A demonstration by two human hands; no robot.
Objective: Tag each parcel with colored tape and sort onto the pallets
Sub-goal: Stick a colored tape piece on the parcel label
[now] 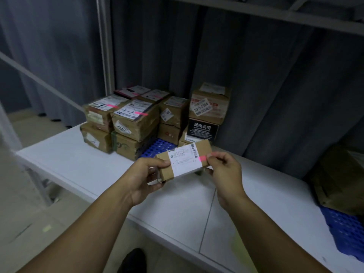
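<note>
Gripping parcel [185, 161] in left hand [143, 177], right hand [224, 170] pinching pink tape [202, 157]

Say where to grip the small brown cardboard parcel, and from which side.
Take the small brown cardboard parcel by its left short end, from the left, thumb on top, fingers under, as the left hand does. It is flat and narrow, and its right end is taken by the right hand pinching the pink tape strip.

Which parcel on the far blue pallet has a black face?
The black-faced box in the right-hand stack, directly under the labelled brown carton. Its front is black with white print; the others show brown cardboard.
</note>
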